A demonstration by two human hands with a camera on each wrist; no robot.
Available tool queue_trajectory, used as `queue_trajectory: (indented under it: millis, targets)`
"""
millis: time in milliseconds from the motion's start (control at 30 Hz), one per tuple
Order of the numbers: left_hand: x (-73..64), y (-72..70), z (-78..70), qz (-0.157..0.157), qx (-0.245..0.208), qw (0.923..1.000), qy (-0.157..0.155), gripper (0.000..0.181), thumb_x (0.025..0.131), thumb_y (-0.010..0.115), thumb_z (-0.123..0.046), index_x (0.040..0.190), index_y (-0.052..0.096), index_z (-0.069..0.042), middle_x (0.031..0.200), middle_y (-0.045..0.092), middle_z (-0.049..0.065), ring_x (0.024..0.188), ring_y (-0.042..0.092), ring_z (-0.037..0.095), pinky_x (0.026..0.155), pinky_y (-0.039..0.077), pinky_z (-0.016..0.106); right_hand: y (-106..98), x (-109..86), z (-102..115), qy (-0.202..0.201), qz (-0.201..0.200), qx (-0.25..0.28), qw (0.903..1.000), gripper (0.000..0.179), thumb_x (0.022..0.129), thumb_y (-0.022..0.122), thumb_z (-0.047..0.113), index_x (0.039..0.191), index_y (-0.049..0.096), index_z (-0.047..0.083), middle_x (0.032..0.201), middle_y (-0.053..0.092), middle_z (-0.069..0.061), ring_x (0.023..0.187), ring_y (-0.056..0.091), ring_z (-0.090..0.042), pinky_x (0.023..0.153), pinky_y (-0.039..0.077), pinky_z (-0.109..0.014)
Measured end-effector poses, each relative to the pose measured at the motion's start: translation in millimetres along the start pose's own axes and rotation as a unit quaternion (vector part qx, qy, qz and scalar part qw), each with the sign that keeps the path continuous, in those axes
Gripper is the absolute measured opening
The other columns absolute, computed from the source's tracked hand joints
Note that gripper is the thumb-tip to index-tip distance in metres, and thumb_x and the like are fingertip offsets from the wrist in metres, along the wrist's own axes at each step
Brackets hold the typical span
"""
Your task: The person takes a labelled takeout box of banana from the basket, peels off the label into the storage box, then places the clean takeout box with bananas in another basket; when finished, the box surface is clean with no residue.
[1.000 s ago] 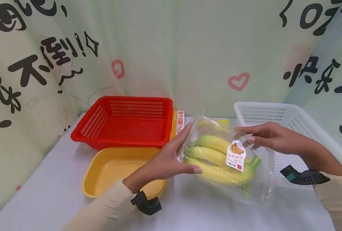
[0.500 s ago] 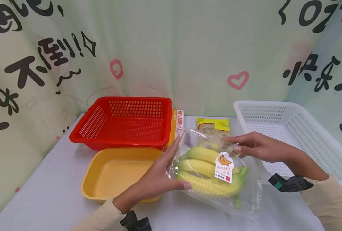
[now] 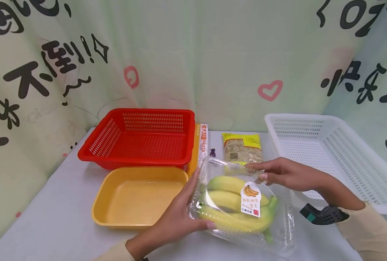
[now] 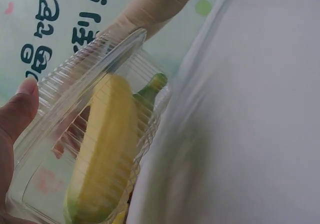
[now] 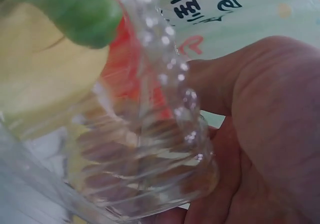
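Observation:
A clear plastic clamshell box [image 3: 283, 235] of bananas [image 3: 226, 219] is held over the front middle of the table, slightly tilted. On its lid is a white sticker [image 3: 250, 201] with a banana picture. My left hand [image 3: 178, 219] grips the box's left side, thumb along the near edge. At the far right corner my right hand [image 3: 286, 174] grips the rim between thumb and fingers. In the left wrist view, one banana [image 4: 105, 144] shows through the ribbed wall. The right wrist view shows fingers through the plastic, behind the box's corner [image 5: 165, 184].
A red basket [image 3: 138, 164] stands at the back left, behind an orange-yellow bin [image 3: 138, 197]. Beside them is a pasta package [image 3: 203, 139]. A bag with a yellow label [image 3: 242, 148] and a small purple item [image 3: 212, 152] lie behind the box. A white basket [image 3: 330, 159] stands right.
Both hands have moved the banana box down and a little left, toward me. The bag behind it and the small purple item have come into view. The grip looks the same.

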State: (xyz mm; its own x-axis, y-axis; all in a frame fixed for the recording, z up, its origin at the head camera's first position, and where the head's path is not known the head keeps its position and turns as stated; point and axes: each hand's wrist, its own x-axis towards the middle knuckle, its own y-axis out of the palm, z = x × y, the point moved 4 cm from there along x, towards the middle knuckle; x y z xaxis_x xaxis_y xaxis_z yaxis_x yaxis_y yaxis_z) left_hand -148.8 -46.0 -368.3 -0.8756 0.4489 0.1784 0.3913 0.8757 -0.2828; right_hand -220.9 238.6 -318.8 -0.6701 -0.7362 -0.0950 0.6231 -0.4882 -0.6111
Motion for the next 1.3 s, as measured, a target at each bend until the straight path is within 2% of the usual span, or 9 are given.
queue_trajectory:
  millis: [233,367,600,700,833,933,1100,1233,1300]
  targets:
    - [-18.3,10.3,0.9,-0.003,-0.051,0.9982,0.031,0.124,0.069,0.089,-0.02,0.158,0.002,-0.029,0.162,0.003,-0.008,0.146,0.007,0.015,0.114,0.018,0.037,9,2.6,4,-0.01,0.021,0.007,0.9997,0.042,0.102,0.051,0.011,0.143,0.048,0.002,0.133,0.057,-0.017,0.105,0.062,-0.018,0.085,0.053,-0.029]
    - [-24.4,18.5,3.3,-0.005,-0.061,0.998,0.015,0.124,0.072,0.088,-0.021,0.157,-0.002,-0.031,0.162,0.001,-0.009,0.146,0.006,0.016,0.115,0.016,0.034,13,1.6,2,-0.019,0.019,0.003,0.9996,0.041,0.102,0.05,0.011,0.142,0.048,0.001,0.133,0.057,-0.016,0.111,0.061,-0.018,0.088,0.051,-0.028]
    - [-33.5,28.8,12.0,-0.007,-0.076,0.9969,-0.02,0.127,0.073,0.088,-0.025,0.155,-0.008,-0.037,0.161,-0.006,-0.01,0.146,-0.001,0.014,0.115,0.012,0.041,25,4.8,-6,-0.025,0.014,-0.008,0.9996,0.039,0.103,0.049,0.012,0.141,0.051,0.004,0.136,0.055,-0.015,0.121,0.054,-0.02,0.095,0.046,-0.025]
    - [-34.0,32.0,17.4,-0.007,-0.078,0.9965,-0.028,0.127,0.073,0.087,-0.029,0.155,-0.009,-0.037,0.161,-0.007,-0.011,0.146,-0.003,0.013,0.115,0.01,0.041,27,6.7,-7,-0.015,0.004,-0.027,0.9995,0.039,0.103,0.05,0.015,0.14,0.053,0.007,0.138,0.054,-0.011,0.123,0.051,-0.018,0.097,0.044,-0.024]
    - [-33.6,33.4,24.6,-0.009,-0.088,0.9958,-0.021,0.125,0.074,0.087,-0.028,0.156,-0.008,-0.033,0.162,-0.003,-0.009,0.146,0.001,0.015,0.114,0.011,0.03,27,7.8,-7,-0.004,-0.002,-0.051,0.9987,0.038,0.103,0.05,0.018,0.139,0.055,0.007,0.136,0.056,-0.01,0.123,0.052,-0.019,0.097,0.044,-0.027]
    - [-34.7,33.5,29.1,-0.007,-0.085,0.9959,-0.031,0.124,0.074,0.086,-0.027,0.156,-0.007,-0.031,0.162,-0.004,-0.007,0.146,0.002,0.016,0.113,0.01,0.026,28,8.4,-6,0.005,0.0,-0.052,0.9986,0.038,0.103,0.05,0.018,0.138,0.055,0.006,0.136,0.056,-0.012,0.122,0.052,-0.022,0.097,0.045,-0.027]
    - [-35.4,33.3,31.4,0.001,-0.09,0.9945,-0.054,0.124,0.075,0.086,-0.027,0.156,-0.008,-0.034,0.161,-0.006,-0.008,0.145,0.001,0.015,0.114,0.008,0.032,30,9.8,-7,0.018,-0.001,-0.049,0.9986,0.037,0.103,0.049,0.019,0.138,0.055,0.006,0.137,0.054,-0.014,0.124,0.049,-0.029,0.096,0.045,-0.026]
    - [-34.1,32.9,29.2,0.01,-0.094,0.9947,-0.041,0.125,0.076,0.085,-0.025,0.155,-0.011,-0.035,0.161,-0.006,-0.008,0.145,0.0,0.013,0.115,0.007,0.034,31,9.6,-8,0.029,-0.004,-0.066,0.9974,0.038,0.103,0.049,0.02,0.139,0.055,0.007,0.141,0.051,-0.017,0.129,0.043,-0.036,0.098,0.044,-0.03]
    - [-33.4,32.5,28.0,0.014,-0.083,0.9959,-0.031,0.125,0.076,0.085,-0.026,0.154,-0.012,-0.035,0.161,-0.006,-0.008,0.146,0.0,0.012,0.115,0.006,0.035,31,9.2,-6,0.03,-0.012,-0.085,0.9959,0.039,0.103,0.051,0.021,0.139,0.055,0.008,0.141,0.05,-0.017,0.129,0.044,-0.034,0.098,0.045,-0.032]
